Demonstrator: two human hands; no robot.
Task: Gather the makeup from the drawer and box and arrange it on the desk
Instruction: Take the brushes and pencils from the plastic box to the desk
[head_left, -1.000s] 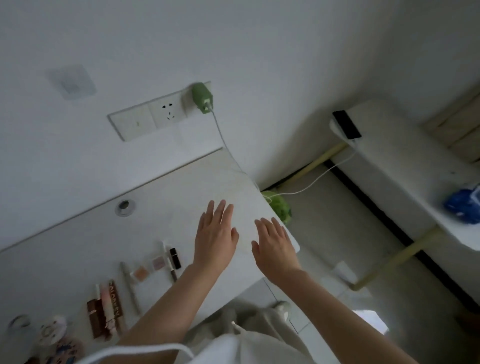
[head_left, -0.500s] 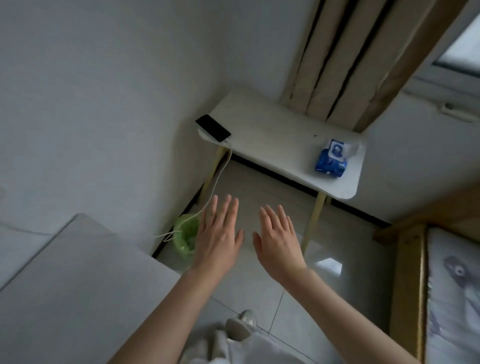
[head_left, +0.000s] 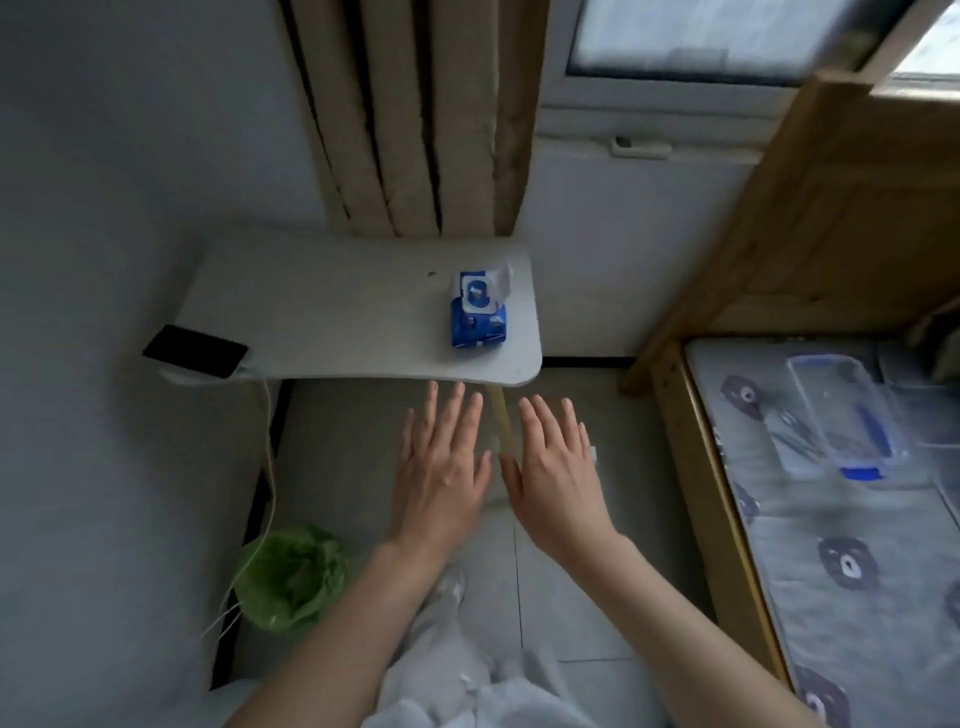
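both arms stretch out over the grey tiled floor (head_left: 561, 597), and the left hand (head_left: 441, 467) and right hand (head_left: 558, 478) float palm-down side by side, thumbs nearly touching, fingers straight and spread, gripping nothing at all. down left of them there's a crinkly green plastic bin bag (head_left: 291, 577) against the wall with a thin white cable (head_left: 270, 467) running up past it. off to the right, on the grey patterned mattress (head_left: 857, 571) in the wooden bed frame (head_left: 701, 467), lies the clear plastic box with a blue clasp (head_left: 841, 415), well apart from both hands, contents too blurry to make out. just past the fingertips is a small white table (head_left: 337, 312) with a black phone (head_left: 195, 351) on its left edge and a blue tissue pack (head_left: 477, 317) near its right end. behind that hang beige curtains (head_left: 415, 130) beside a white-framed window (head_left: 701, 36).
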